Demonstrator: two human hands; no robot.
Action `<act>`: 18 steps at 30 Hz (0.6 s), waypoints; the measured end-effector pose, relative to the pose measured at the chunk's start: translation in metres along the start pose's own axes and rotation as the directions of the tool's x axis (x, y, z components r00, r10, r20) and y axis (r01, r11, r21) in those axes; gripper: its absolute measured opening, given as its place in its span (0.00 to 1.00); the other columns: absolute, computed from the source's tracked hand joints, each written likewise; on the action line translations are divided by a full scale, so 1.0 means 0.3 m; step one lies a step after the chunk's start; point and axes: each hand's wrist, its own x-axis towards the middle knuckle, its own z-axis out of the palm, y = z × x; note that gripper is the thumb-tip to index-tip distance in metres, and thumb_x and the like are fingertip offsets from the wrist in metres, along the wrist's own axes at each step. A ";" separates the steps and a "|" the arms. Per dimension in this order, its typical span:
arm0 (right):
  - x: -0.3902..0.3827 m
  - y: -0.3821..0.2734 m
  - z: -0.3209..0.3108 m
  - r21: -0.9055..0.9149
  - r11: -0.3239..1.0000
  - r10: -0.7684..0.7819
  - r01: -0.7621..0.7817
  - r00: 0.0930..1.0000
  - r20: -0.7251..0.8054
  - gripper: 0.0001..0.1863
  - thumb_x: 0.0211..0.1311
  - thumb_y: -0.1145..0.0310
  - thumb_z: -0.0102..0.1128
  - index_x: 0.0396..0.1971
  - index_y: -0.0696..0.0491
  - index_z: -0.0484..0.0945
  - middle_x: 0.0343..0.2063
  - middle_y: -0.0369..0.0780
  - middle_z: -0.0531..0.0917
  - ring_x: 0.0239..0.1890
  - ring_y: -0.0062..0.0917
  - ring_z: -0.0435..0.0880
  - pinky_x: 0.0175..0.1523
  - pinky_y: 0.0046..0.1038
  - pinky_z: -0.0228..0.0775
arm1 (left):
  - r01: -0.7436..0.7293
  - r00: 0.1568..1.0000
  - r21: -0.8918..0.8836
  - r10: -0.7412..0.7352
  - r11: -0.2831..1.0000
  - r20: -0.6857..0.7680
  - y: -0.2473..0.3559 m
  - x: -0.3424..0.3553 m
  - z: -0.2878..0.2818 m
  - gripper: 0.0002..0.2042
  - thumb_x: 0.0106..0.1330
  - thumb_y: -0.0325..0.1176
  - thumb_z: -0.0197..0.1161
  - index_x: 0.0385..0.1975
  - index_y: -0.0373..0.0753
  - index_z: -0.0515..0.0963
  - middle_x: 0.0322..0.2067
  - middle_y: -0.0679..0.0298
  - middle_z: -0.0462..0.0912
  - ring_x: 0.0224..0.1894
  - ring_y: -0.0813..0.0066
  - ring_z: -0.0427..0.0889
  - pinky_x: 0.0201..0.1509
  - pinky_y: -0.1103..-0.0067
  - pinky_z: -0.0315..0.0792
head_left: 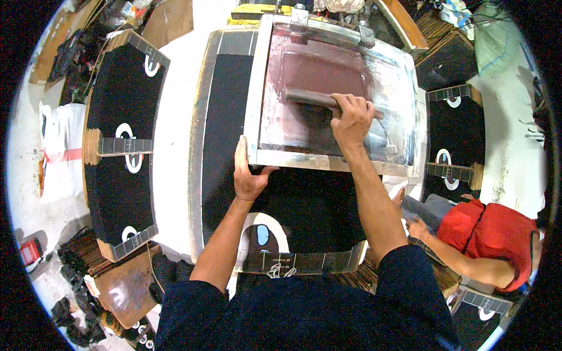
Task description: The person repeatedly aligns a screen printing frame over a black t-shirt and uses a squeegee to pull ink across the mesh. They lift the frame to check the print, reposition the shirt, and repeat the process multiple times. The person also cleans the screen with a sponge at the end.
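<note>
Black panels (117,96) lined a white table (174,134), a framed screen (257,88) over one. Mid-screen, the right hand (353,120) gripped a squeegee (310,97), long axis left-to-right; the left hand (250,182), thumb splayed, seemingly touched the screen's near-left corner.

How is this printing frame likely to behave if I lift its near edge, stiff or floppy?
The frame probably stays stiff, since thick bars box it in. It might swing rather than come free, as clamps seem to hold its far edge. The wet-looking dark red ink inside could run if it tilts.
</note>
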 end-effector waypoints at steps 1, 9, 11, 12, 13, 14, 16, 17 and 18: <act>-0.018 -0.010 -0.015 0.000 1.000 0.001 -0.001 0.998 -0.065 0.25 0.39 0.78 0.65 0.43 0.42 0.84 0.39 0.32 0.84 0.48 0.33 0.79 0.63 0.41 0.63 | 0.008 0.999 0.028 -0.007 1.000 -0.038 0.018 0.003 -0.004 0.64 0.45 0.42 0.87 0.77 0.30 0.46 0.67 0.40 0.69 0.68 0.47 0.73 0.72 0.62 0.69; -0.119 -0.127 -0.282 0.065 0.998 0.001 0.028 0.912 -0.409 0.19 0.49 0.73 0.64 0.44 0.43 0.87 0.43 0.33 0.87 0.49 0.33 0.79 0.62 0.42 0.61 | 0.227 0.963 -0.407 -0.265 0.885 -0.039 0.318 0.142 -0.164 0.67 0.47 0.27 0.86 0.79 0.38 0.35 0.54 0.48 0.83 0.53 0.61 0.85 0.60 0.67 0.79; -0.005 -0.119 -0.368 0.084 0.993 -0.031 0.084 0.869 -0.493 0.17 0.52 0.70 0.65 0.44 0.44 0.87 0.44 0.36 0.87 0.49 0.36 0.80 0.60 0.41 0.61 | 0.112 0.978 -0.399 -0.172 0.910 -0.118 0.432 0.250 -0.229 0.67 0.46 0.31 0.87 0.79 0.34 0.36 0.49 0.50 0.86 0.50 0.62 0.87 0.58 0.68 0.79; 0.083 -0.110 -0.412 0.008 0.994 -0.091 0.113 0.838 -0.538 0.17 0.53 0.70 0.64 0.45 0.44 0.86 0.43 0.36 0.87 0.49 0.36 0.80 0.60 0.41 0.61 | 0.016 0.981 -0.404 -0.093 0.915 -0.171 0.487 0.313 -0.264 0.66 0.46 0.32 0.87 0.78 0.33 0.37 0.46 0.51 0.87 0.49 0.61 0.88 0.57 0.69 0.80; 0.173 -0.105 -0.458 -0.060 0.989 -0.143 0.132 0.809 -0.571 0.17 0.53 0.70 0.63 0.46 0.45 0.86 0.41 0.37 0.86 0.49 0.36 0.80 0.60 0.41 0.61 | 0.064 0.986 -0.354 -0.114 0.933 -0.121 0.526 0.381 -0.311 0.66 0.47 0.33 0.86 0.78 0.31 0.38 0.44 0.51 0.88 0.47 0.60 0.89 0.55 0.69 0.81; 0.256 -0.098 -0.507 -0.104 0.990 -0.137 0.093 0.808 -0.573 0.20 0.51 0.72 0.63 0.47 0.45 0.85 0.40 0.35 0.86 0.48 0.36 0.80 0.60 0.41 0.61 | -0.011 0.990 -0.313 -0.034 0.950 -0.139 0.556 0.445 -0.351 0.65 0.47 0.34 0.86 0.77 0.30 0.38 0.42 0.51 0.89 0.45 0.60 0.89 0.53 0.69 0.81; 0.395 -0.093 -0.599 -0.059 0.986 -0.165 0.159 0.820 -0.548 0.20 0.52 0.71 0.66 0.48 0.42 0.84 0.44 0.34 0.85 0.51 0.37 0.78 0.61 0.45 0.62 | -0.060 0.987 -0.295 0.012 0.954 -0.163 0.569 0.555 -0.430 0.62 0.50 0.36 0.85 0.76 0.28 0.40 0.40 0.50 0.89 0.41 0.61 0.90 0.45 0.69 0.83; 0.463 -0.095 -0.627 -0.062 0.990 -0.141 0.128 0.829 -0.541 0.20 0.53 0.70 0.66 0.49 0.42 0.84 0.43 0.34 0.84 0.51 0.37 0.78 0.60 0.45 0.62 | -0.042 0.989 -0.374 -0.015 0.927 -0.148 0.541 0.567 -0.469 0.61 0.51 0.36 0.85 0.76 0.28 0.41 0.40 0.51 0.89 0.41 0.64 0.90 0.46 0.70 0.83; 0.525 -0.092 -0.656 -0.086 0.988 -0.152 0.125 0.829 -0.539 0.20 0.55 0.70 0.66 0.50 0.41 0.83 0.43 0.34 0.84 0.51 0.37 0.78 0.60 0.45 0.62 | -0.027 0.991 -0.448 -0.036 0.894 -0.131 0.486 0.579 -0.502 0.60 0.52 0.37 0.84 0.76 0.28 0.43 0.39 0.52 0.89 0.41 0.67 0.89 0.46 0.70 0.83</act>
